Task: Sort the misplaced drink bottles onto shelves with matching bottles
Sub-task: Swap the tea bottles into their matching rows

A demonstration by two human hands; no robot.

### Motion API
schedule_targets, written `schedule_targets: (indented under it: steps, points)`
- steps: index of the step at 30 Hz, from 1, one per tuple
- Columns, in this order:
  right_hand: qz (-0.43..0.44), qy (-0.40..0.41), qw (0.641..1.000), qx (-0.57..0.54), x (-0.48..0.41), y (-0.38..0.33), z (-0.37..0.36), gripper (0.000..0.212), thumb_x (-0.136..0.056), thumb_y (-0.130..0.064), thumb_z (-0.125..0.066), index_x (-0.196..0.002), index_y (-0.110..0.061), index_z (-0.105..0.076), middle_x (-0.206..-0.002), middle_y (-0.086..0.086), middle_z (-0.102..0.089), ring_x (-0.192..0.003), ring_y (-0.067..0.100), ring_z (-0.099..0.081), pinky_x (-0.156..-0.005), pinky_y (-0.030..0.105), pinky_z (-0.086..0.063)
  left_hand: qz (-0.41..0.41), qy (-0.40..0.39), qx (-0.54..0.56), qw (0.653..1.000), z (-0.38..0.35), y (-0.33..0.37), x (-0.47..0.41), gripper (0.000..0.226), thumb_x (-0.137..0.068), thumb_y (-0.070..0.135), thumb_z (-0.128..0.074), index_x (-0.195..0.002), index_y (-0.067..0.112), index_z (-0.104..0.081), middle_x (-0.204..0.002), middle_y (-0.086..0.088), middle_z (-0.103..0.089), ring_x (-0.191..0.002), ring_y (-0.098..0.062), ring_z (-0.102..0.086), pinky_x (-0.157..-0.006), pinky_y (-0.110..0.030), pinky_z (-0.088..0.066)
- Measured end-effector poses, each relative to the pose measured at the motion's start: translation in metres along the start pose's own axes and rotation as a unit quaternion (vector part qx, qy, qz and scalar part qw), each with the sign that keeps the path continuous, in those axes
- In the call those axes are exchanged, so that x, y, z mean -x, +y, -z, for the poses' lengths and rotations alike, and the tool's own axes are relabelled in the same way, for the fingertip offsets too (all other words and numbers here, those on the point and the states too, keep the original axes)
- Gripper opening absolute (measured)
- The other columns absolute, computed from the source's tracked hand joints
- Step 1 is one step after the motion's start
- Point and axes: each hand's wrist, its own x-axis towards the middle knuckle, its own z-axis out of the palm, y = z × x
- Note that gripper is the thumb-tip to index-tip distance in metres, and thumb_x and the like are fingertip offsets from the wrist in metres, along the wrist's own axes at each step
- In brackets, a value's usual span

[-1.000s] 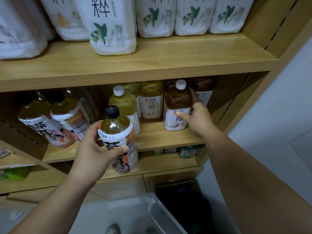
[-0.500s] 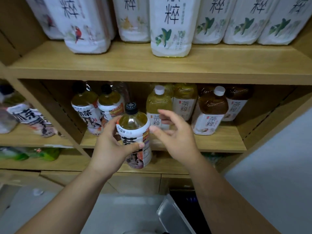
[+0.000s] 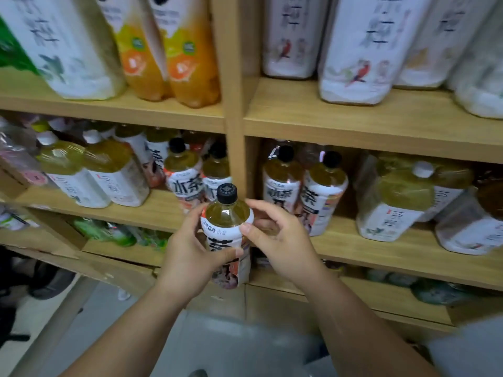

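We hold the tea bottle upright just in front of the wooden divider, low down by its foot and clear of every shelf board. It is a round, clear plastic bottle of yellow-green liquid, with a black cap patterned on top and a glossy white sleeve label printed in bold black characters.

Our left hand wraps the label from the divider's left. Its thumb lies flat across the front of the sleeve, and the other fingers curl round the back, out of sight. Our right hand comes in from the divider's right. Its thumb tip presses the label's upper edge and its fingers curl close together round the bottle's shoulder; we cannot tell whether they touch it at the back.

Just right of the divider stand two black-capped bottles of the same round shape and label, and two more stand just left of it. Farther right are squarer white-capped bottles. Above, to the divider's left, are smooth orange juice bottles. Above to its right are large white-labelled bottles bearing a red bird.
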Motion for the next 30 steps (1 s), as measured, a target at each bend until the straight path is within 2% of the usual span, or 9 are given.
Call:
schedule_targets:
  steps: [9, 12, 14, 17, 19, 23, 26, 28, 30]
  points:
    - [-0.026, 0.012, 1.0, 0.003, -0.057, -0.021, -0.137, 0.043, -0.097, -0.025, -0.07, -0.137, -0.036, -0.06, -0.118, -0.015, -0.073, -0.11, 0.001, -0.068, -0.096, 0.039, -0.059, 0.008, 0.026, -0.029, 0.999, 0.129, -0.049, -0.059, 0.085, -0.059, 0.016, -0.099, -0.129, 0.039, -0.057, -0.113, 0.021, -0.071, -0.106, 0.002, -0.066, -0.093, -0.033, -0.057]
    - [-0.023, 0.09, 0.994, 0.065, -0.072, -0.023, -0.158, 0.044, -0.095, -0.027, -0.071, -0.138, -0.034, -0.06, -0.127, -0.011, -0.062, -0.11, -0.005, -0.062, -0.093, 0.031, -0.06, 0.003, 0.047, -0.019, 0.999, 0.15, -0.057, -0.084, 0.087, -0.063, 0.017, -0.097, -0.137, 0.031, -0.053, -0.117, 0.019, -0.069, -0.108, 0.005, -0.064, -0.093, -0.026, -0.057]
    - [-0.003, 0.152, 0.978, 0.143, -0.08, -0.023, -0.165, 0.045, -0.094, -0.032, -0.072, -0.138, -0.031, -0.059, -0.13, -0.009, -0.054, -0.113, 0.001, -0.06, -0.096, 0.03, -0.057, 0.004, 0.057, -0.015, 0.998, 0.157, -0.062, -0.101, 0.09, -0.065, 0.018, -0.096, -0.141, 0.031, -0.049, -0.118, 0.023, -0.066, -0.11, 0.006, -0.062, -0.096, -0.027, -0.055]
    - [0.014, 0.186, 0.95, 0.251, -0.089, -0.027, -0.169, 0.056, -0.095, -0.034, -0.071, -0.146, -0.025, -0.052, -0.142, -0.006, -0.043, -0.123, -0.003, -0.043, -0.1, 0.003, -0.035, 0.0, 0.068, -0.016, 0.998, 0.159, -0.071, -0.125, 0.096, -0.065, 0.024, -0.097, -0.144, 0.034, -0.043, -0.123, 0.021, -0.062, -0.117, -0.003, -0.06, -0.104, -0.036, -0.053]
    - [-0.005, 0.184, 0.937, 0.296, -0.094, -0.028, -0.169, 0.064, -0.096, -0.033, -0.07, -0.153, -0.024, -0.044, -0.149, -0.004, -0.033, -0.123, -0.006, -0.033, -0.097, -0.005, -0.02, 0.0, 0.07, -0.023, 0.997, 0.155, -0.077, -0.139, 0.095, -0.066, 0.026, -0.096, -0.144, 0.03, -0.042, -0.125, 0.015, -0.063, -0.119, -0.008, -0.06, -0.105, -0.039, -0.052]
    - [-0.008, 0.174, 0.92, 0.351, -0.098, -0.024, -0.174, 0.065, -0.097, -0.027, -0.068, -0.156, -0.021, -0.041, -0.159, 0.005, -0.03, -0.141, 0.015, -0.039, -0.106, 0.016, -0.029, 0.003, 0.065, -0.047, 0.997, 0.144, -0.087, -0.158, 0.087, -0.068, 0.035, -0.094, -0.139, 0.025, -0.044, -0.126, 0.005, -0.066, -0.117, -0.018, -0.064, -0.1, -0.045, -0.056]
    - [-0.003, 0.17, 0.913, 0.37, -0.098, -0.022, -0.171, 0.065, -0.097, -0.023, -0.069, -0.156, -0.021, -0.042, -0.156, 0.004, -0.033, -0.112, -0.006, -0.04, -0.095, 0.008, -0.03, 0.008, 0.064, -0.058, 0.996, 0.141, -0.089, -0.169, 0.069, -0.069, 0.036, -0.094, -0.12, 0.025, -0.048, -0.111, 0.004, -0.068, -0.102, -0.019, -0.067, -0.089, -0.045, -0.059]
    - [-0.008, 0.161, 0.915, 0.37, -0.097, -0.022, -0.17, 0.066, -0.097, -0.023, -0.069, -0.156, -0.022, -0.041, -0.157, 0.002, -0.032, -0.109, -0.003, -0.04, -0.091, 0.006, -0.029, 0.009, 0.058, -0.062, 0.996, 0.141, -0.088, -0.174, 0.067, -0.07, 0.034, -0.093, -0.119, 0.021, -0.049, -0.107, 0.001, -0.068, -0.098, -0.021, -0.067, -0.087, -0.044, -0.059]
    - [-0.012, 0.156, 0.916, 0.368, -0.096, -0.023, -0.17, 0.068, -0.097, -0.025, -0.069, -0.157, -0.024, -0.039, -0.158, -0.001, -0.031, -0.115, 0.004, -0.043, -0.09, 0.008, -0.033, -0.003, 0.052, -0.064, 0.997, 0.141, -0.085, -0.176, 0.072, -0.071, 0.032, -0.093, -0.125, 0.018, -0.049, -0.116, 0.0, -0.067, -0.109, -0.021, -0.064, -0.093, -0.04, -0.056]
